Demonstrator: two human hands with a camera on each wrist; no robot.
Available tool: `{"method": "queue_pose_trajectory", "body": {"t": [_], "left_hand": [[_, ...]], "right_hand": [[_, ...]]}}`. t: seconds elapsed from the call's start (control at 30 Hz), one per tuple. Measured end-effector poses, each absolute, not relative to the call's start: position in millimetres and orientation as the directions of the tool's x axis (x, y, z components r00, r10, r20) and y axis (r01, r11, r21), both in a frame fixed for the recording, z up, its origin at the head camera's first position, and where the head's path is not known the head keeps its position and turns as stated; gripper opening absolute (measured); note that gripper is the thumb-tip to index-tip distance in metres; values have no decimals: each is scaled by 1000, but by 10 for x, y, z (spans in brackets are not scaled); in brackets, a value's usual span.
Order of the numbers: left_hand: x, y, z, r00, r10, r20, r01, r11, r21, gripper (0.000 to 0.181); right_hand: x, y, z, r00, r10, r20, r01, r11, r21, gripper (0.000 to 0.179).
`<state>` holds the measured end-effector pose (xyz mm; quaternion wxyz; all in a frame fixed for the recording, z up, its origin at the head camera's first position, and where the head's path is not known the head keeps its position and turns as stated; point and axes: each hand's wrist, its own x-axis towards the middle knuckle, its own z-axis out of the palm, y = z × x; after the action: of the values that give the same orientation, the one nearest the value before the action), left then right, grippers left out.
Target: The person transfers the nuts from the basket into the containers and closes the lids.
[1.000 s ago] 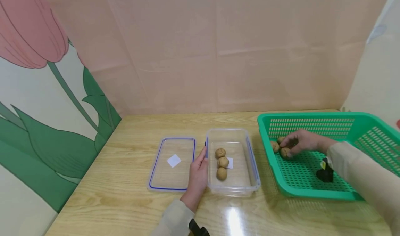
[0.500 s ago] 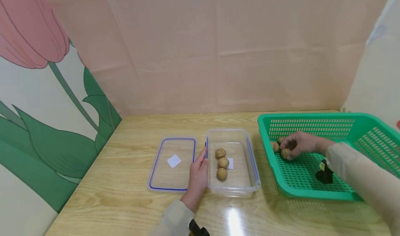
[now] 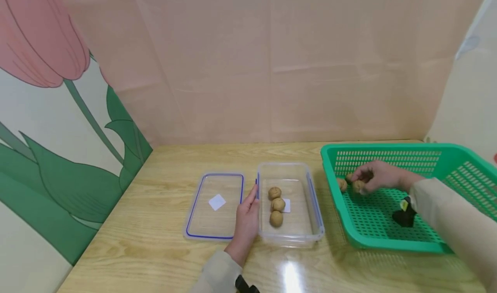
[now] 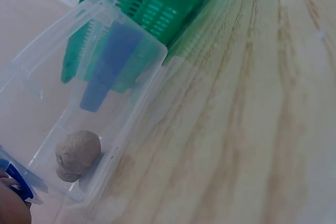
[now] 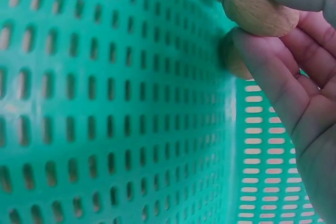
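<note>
I have the right hand [image 3: 382, 175] pinching a walnut [image 5: 257, 9] in the basket [image 3: 396, 243], right of the box [image 3: 300, 224]; the left hand [image 3: 246, 217], fingers straight, touches the box's left side

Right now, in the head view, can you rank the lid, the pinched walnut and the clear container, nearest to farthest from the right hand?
1. Pinched walnut: held by the right hand.
2. Clear container: left of the green basket.
3. Lid: farther left.

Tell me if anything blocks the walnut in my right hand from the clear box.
Yes: the green basket's left wall and the clear box's right wall stand between, so the walnut likely needs lifting over both. Nothing else visible blocks it.
</note>
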<state>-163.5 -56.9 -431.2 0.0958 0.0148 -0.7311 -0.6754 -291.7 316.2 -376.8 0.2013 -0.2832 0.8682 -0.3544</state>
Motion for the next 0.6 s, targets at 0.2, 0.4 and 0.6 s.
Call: {"method": "queue_pose_trajectory", "body": {"t": [0.2, 0.4, 0.6], "left_hand": [[-1621, -559, -4294, -988, -136, 71, 63, 57, 996, 45], [-1622, -567, -4301, -986, -130, 100, 92, 71, 993, 44], [-1631, -571, -4311, -985, -135, 109, 99, 79, 992, 43]], "right_hand": [[-2899, 3116, -3696, -765, -627, -146, -321, 568, -758, 37], [-2912, 3028, -3601, -781, -621, -63, -385, 559, -734, 32], [-2922, 2956, -3499, -814, -580, 20, -401, 537, -742, 32]]}}
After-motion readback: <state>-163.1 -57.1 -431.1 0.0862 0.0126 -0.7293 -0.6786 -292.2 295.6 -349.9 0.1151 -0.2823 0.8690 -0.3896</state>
